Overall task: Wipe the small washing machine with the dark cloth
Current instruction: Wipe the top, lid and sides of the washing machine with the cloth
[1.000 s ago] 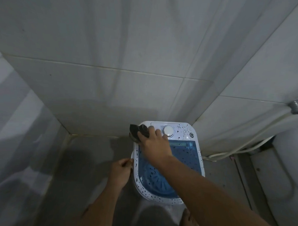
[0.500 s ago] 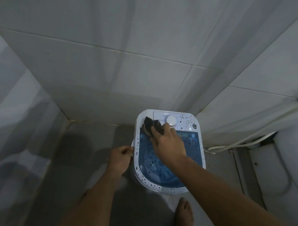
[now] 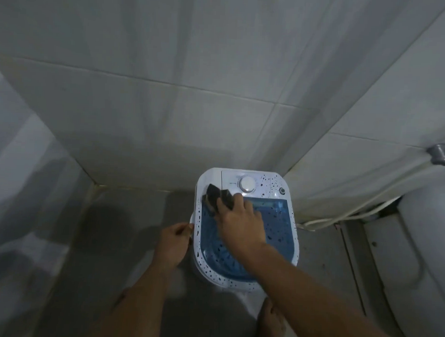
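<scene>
A small white washing machine (image 3: 275, 185) with dark speckles, a blue translucent lid and a round white dial stands on the floor in the corner of a tiled room. My right hand (image 3: 242, 222) lies over the lid and presses a folded dark cloth (image 3: 215, 195) against the lid's far left corner, next to the dial panel. My left hand (image 3: 174, 239) grips the machine's left rim with curled fingers. The lid's middle is hidden under my right hand and forearm.
Grey tiled walls meet just behind the machine. A white hose (image 3: 346, 208) runs along the right wall up to a metal fitting (image 3: 440, 153). A large white fixture (image 3: 425, 251) fills the right side. My bare foot (image 3: 273, 321) stands in front of the machine.
My right hand drew the cloth from the machine's far left edge inward onto the lid corner. My left hand stayed on the left rim. The camera view shifted slightly.
</scene>
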